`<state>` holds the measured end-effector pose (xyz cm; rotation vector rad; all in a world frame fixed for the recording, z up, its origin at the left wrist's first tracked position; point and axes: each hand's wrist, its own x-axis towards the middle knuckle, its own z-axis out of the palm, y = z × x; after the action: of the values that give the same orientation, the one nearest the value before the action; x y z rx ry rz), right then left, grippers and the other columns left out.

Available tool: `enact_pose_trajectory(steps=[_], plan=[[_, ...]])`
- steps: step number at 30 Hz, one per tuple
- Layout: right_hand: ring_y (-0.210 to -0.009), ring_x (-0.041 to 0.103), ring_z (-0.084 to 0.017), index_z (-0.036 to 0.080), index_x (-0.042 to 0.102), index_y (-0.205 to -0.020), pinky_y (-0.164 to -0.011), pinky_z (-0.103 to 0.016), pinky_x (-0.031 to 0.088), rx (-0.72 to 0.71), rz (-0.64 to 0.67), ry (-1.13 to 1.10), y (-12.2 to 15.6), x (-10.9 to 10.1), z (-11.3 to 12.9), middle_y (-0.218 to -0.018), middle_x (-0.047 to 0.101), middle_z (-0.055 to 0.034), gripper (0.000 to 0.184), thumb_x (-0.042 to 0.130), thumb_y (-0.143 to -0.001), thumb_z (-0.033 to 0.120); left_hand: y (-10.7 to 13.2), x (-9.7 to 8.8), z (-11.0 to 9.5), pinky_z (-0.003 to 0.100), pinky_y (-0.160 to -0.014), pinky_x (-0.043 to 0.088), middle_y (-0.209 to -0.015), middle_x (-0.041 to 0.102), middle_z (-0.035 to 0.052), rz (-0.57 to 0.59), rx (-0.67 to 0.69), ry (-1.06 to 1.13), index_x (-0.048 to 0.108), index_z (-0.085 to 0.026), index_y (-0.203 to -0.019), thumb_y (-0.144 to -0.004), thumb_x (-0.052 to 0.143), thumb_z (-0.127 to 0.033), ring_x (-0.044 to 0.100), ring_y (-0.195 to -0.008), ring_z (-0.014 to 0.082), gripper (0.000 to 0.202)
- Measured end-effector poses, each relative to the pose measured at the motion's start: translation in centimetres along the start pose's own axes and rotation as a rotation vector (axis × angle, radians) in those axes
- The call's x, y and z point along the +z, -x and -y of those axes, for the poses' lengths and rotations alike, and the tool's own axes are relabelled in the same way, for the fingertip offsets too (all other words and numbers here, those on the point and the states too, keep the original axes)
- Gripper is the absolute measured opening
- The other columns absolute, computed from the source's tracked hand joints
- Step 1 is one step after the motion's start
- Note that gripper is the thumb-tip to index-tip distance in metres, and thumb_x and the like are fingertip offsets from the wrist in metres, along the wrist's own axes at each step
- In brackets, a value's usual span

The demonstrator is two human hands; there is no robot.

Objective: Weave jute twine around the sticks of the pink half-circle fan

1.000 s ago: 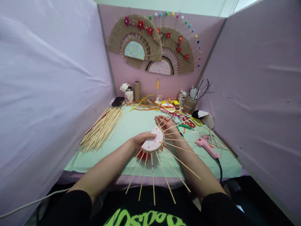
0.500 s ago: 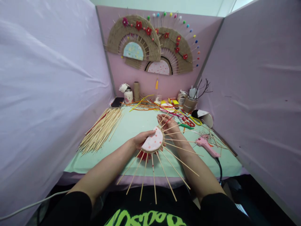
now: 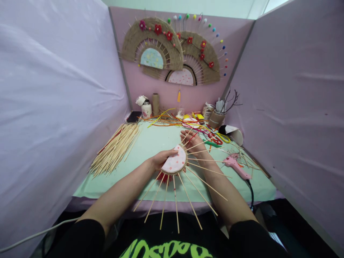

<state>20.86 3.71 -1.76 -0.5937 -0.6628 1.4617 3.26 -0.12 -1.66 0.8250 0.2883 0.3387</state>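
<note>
My left hand grips a half-round fan centre, white with pink-red dots and a brown cord edge. The thumb lies on its face; the other fingers are mostly hidden beneath. Thin wooden sticks fan out from its curved edge toward my body and to the right. My right hand is behind the upper sticks, palm up, fingers loosely bent and partly covered by them. A short red strip crosses in front of that palm. Below the fan centre shows a red fringed bundle.
A pile of loose sticks lies at left. A pink glue gun with a black cable rests at right. Coloured pipe cleaners, a twine spool and a bottle are at the back. Finished fans hang on the panel.
Almost nothing differs. My right hand has shifted very slightly, and the fan piece stays in my left hand.
</note>
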Motion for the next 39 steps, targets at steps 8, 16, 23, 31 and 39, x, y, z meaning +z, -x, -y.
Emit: enact_pose_trajectory(steps=[8, 16, 23, 31, 39], plan=[[-0.042, 0.047, -0.002, 0.019, 0.055, -0.077, -0.040, -0.013, 0.038, -0.004, -0.064, -0.065, 0.0, -1.2, 3.2, -0.056, 0.057, 0.0091, 0.020, 0.071, -0.068, 0.014, 0.0, -0.9, -0.5, 0.035, -0.060, 0.055, -0.090, 0.072, 0.0154, -0.074, 0.001, 0.041, 0.060, -0.008, -0.099, -0.080, 0.059, -0.033, 0.070, -0.073, 0.0277, 0.032], [-0.043, 0.044, -0.003, 0.022, 0.056, -0.079, -0.041, -0.015, 0.039, -0.202, -0.002, -0.164, 0.4, -2.1, 5.6, -0.058, 0.056, 0.0089, 0.017, 0.071, -0.072, 0.018, 0.1, -1.1, -0.5, 0.035, -0.059, 0.055, -0.088, 0.072, 0.0157, -0.067, -0.042, 0.037, 0.060, -0.007, -0.097, -0.081, 0.056, -0.031, 0.070, -0.073, 0.0279, 0.030], [-0.044, 0.041, -0.002, 0.026, 0.062, -0.079, -0.045, -0.014, 0.042, -0.330, 0.082, -0.162, 0.7, -2.1, 6.0, -0.069, 0.063, 0.0083, 0.010, 0.065, -0.076, 0.017, 0.1, -0.9, -0.3, 0.035, -0.058, 0.054, -0.087, 0.071, 0.0154, -0.074, -0.078, 0.001, 0.059, -0.007, -0.097, -0.080, 0.057, -0.030, 0.070, -0.072, 0.0277, 0.029], [-0.052, 0.056, -0.002, 0.022, 0.062, -0.078, -0.052, -0.011, 0.050, -0.211, -0.048, -0.126, 0.0, -2.2, 5.0, -0.078, 0.070, 0.0050, 0.017, 0.063, -0.074, 0.006, 0.2, -1.1, -0.3, 0.035, -0.060, 0.054, -0.089, 0.071, 0.0155, -0.019, -0.063, 0.006, 0.056, -0.010, -0.103, -0.080, 0.057, -0.031, 0.070, -0.073, 0.0276, 0.031], [-0.083, 0.070, -0.013, 0.019, 0.063, -0.081, -0.072, -0.020, 0.058, -0.071, -0.073, 0.012, -0.4, -1.0, 1.8, -0.085, 0.073, -0.0025, 0.023, 0.073, -0.065, 0.006, 0.3, -0.6, -0.3, 0.036, -0.059, 0.055, -0.092, 0.071, 0.0160, 0.034, -0.052, -0.003, 0.052, -0.012, -0.109, -0.080, 0.059, -0.032, 0.070, -0.076, 0.0297, 0.036]])
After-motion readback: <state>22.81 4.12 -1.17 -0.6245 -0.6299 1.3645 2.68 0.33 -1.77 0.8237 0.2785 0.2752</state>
